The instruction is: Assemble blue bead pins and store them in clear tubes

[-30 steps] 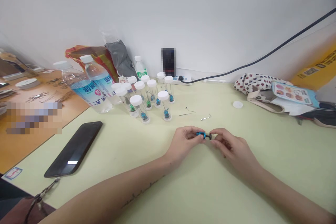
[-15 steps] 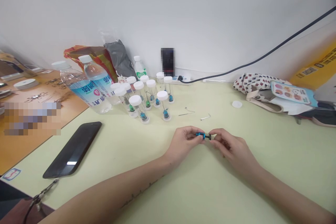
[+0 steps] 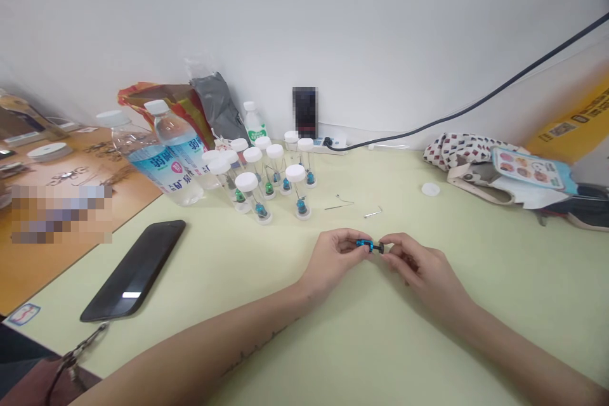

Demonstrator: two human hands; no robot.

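Observation:
Between thumb and fingers, my left hand (image 3: pixel 333 257) pinches a small blue metal frame (image 3: pixel 365 245). A black screw (image 3: pixel 380 248) with a round end sticks out of the frame to the right. The fingertips of my right hand (image 3: pixel 423 266) close on that round end. Beyond the hands, a thin bent wire piece (image 3: pixel 339 205) and a short metal rod with a hooked end (image 3: pixel 372 212) lie on the table. Several clear tubes with white lids, such as the front tube (image 3: pixel 299 193), stand to the left with blue or green parts inside.
A black phone (image 3: pixel 136 269) lies at the left. Water bottles (image 3: pixel 166 168) and bags stand behind it. A white cap (image 3: pixel 431 189) and a patterned pouch (image 3: pixel 450 151) are at the right. A black cable (image 3: pixel 447 118) runs to a power strip by the wall.
Both hands keep the same hold on the blue frame and black screw. The view has shifted very slightly; nothing else has visibly moved.

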